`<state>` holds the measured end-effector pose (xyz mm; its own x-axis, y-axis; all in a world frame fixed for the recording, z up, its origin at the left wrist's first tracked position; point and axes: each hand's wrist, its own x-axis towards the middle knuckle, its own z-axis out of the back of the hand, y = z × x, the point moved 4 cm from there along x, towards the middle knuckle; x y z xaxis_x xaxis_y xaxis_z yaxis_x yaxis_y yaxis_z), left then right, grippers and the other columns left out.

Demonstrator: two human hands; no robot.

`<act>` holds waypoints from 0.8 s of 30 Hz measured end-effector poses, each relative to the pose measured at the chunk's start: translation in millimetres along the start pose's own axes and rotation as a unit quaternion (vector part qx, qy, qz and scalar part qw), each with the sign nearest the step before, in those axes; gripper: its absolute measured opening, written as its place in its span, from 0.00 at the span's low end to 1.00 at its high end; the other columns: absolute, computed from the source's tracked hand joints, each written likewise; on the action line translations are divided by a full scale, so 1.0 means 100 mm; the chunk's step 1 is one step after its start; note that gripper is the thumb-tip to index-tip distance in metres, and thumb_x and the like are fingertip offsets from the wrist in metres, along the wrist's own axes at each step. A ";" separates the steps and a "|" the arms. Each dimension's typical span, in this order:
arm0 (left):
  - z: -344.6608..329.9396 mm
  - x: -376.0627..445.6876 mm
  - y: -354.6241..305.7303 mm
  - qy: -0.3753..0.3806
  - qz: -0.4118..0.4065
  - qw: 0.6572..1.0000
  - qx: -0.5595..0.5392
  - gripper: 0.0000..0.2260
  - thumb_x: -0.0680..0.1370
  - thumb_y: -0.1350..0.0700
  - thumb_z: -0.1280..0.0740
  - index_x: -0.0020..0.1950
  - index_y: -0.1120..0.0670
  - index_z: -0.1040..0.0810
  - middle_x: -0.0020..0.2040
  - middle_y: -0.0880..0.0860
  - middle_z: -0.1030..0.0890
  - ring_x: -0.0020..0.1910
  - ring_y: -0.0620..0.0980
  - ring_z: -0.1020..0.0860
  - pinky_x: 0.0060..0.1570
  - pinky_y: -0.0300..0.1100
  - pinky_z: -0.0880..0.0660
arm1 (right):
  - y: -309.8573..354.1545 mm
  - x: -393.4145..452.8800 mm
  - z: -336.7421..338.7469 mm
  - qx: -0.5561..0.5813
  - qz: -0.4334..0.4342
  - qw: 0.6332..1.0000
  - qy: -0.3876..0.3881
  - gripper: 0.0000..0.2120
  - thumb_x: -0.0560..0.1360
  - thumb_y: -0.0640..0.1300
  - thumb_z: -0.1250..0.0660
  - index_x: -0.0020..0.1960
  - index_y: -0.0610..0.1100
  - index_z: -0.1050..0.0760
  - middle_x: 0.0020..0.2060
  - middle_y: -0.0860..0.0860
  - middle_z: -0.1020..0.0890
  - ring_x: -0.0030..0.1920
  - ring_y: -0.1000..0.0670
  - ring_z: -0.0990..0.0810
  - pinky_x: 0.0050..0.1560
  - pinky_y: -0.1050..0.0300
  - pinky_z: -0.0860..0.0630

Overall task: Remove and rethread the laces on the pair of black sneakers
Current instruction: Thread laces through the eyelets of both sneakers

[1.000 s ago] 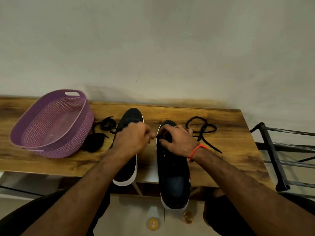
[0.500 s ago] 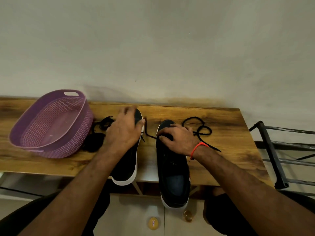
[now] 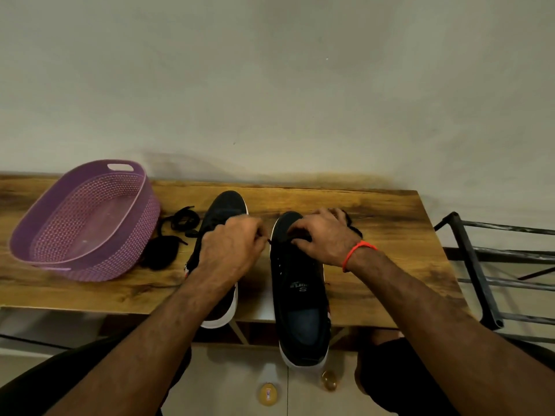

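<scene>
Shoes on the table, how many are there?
2. The left sneaker lies partly under the left hand; the right sneaker is beside it, its toe under the right hand. Both heels overhang the table edge.

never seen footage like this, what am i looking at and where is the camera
There is no machine here: a person wears one wide-angle camera on the head, looking down at their own bare hands. On the brown wooden table stand two black sneakers with white soles. The left hand pinches a thin black lace end at the right-side sneaker, while the right hand, with an orange wrist thread, holds that shoe's front. The left-side sneaker sits partly under the left arm. A purple woven plastic basket and a loose black lace lie further left.
</scene>
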<state>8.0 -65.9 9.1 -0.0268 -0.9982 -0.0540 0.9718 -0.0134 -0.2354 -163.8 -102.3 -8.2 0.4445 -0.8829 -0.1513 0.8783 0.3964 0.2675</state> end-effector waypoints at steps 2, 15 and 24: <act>0.18 0.02 0.09 -0.069 0.025 0.997 0.000 0.07 0.81 0.44 0.35 0.55 0.44 0.22 0.54 0.46 0.20 0.51 0.51 0.20 0.48 0.50 0.21 | -0.10 0.01 0.09 0.003 -0.011 1.000 -0.025 0.12 0.80 0.53 0.37 0.63 0.58 0.23 0.61 0.56 0.20 0.66 0.47 0.32 0.69 0.41 0.42; 0.09 0.07 -0.02 -0.080 -0.112 0.989 0.054 0.21 0.83 0.41 0.41 0.76 0.41 0.34 0.83 0.48 0.46 0.81 0.57 0.56 0.73 0.68 0.60 | -0.33 -0.12 0.52 0.538 -0.083 0.839 -0.015 0.05 0.78 0.39 0.31 0.52 0.40 0.19 0.37 0.47 0.18 0.35 0.49 0.24 0.39 0.56 0.25; -0.16 -0.17 -0.51 0.118 0.059 0.782 -0.610 0.14 0.81 0.47 0.35 0.60 0.54 0.18 0.54 0.50 0.14 0.52 0.52 0.15 0.43 0.42 0.25 | -0.05 -0.15 0.50 0.644 -0.005 0.765 0.024 0.12 0.75 0.34 0.31 0.58 0.37 0.22 0.47 0.41 0.15 0.37 0.50 0.21 0.32 0.61 0.26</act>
<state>-44.7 -47.0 6.3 -0.1364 -0.9479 -0.2879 0.0286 0.2867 -0.9576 -183.5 -103.0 40.2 0.4715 -0.8620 -0.1860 -0.0064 -0.2143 0.9768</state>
